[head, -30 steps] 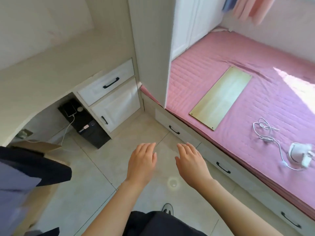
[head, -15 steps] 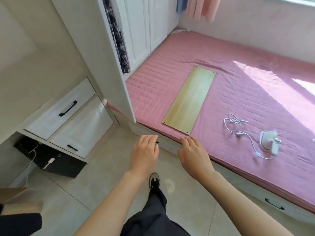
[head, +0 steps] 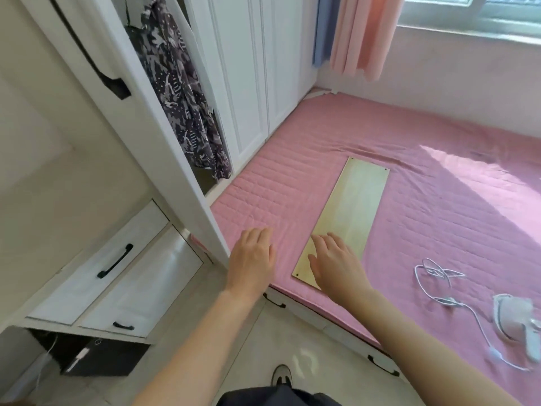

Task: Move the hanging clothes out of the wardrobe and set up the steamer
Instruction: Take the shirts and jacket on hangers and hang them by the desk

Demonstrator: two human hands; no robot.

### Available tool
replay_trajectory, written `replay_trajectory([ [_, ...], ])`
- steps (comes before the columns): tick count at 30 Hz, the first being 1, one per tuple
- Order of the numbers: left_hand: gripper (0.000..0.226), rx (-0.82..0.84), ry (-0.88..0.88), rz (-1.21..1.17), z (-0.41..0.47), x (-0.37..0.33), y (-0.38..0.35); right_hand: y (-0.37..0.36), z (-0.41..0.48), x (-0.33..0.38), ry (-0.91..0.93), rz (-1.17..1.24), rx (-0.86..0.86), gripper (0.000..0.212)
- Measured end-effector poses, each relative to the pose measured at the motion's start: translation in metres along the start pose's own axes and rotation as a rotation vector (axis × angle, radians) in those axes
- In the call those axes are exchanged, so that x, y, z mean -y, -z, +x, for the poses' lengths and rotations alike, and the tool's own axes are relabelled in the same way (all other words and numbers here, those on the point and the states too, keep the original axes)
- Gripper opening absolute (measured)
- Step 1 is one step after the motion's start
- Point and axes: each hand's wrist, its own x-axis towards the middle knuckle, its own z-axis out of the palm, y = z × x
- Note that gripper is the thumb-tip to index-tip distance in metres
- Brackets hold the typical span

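A dark patterned garment [head: 178, 92] hangs inside the white wardrobe, whose door [head: 117, 92] stands open at the upper left. A white hand-held steamer [head: 516, 322] lies on the pink bed [head: 453, 218] at the right, its white cord [head: 439, 285] coiled beside it. My left hand [head: 251, 259] and my right hand [head: 336, 265] are stretched forward, palms down, fingers apart, holding nothing. They hover over the bed's near edge, the right one above the end of a pale wooden board [head: 351, 209].
White drawers with black handles [head: 114, 262] sit under a desk at the left, a black box [head: 96, 358] with cables beneath. More drawers run along the bed base [head: 380, 363]. Pink and blue curtains [head: 351, 33] hang by the window. Tiled floor lies below.
The view has swung up and to the right, from the floor and desk drawers to the open wardrobe and bed. Both empty hands stay outstretched and now reach over the bed edge.
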Motion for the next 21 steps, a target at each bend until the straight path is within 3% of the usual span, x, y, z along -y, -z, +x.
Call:
replay_trajectory([
  [13, 0.029, -0.218, 0.17, 0.1, 0.162, 0.039, 0.007, 0.03, 0.198, -0.014, 0.208, 0.042, -0.011, 0.04],
  [21, 0.032, -0.351, 0.39, 0.147, 0.261, 0.078, 0.033, 0.073, 0.329, -0.003, 0.447, 0.003, -0.05, 0.038],
])
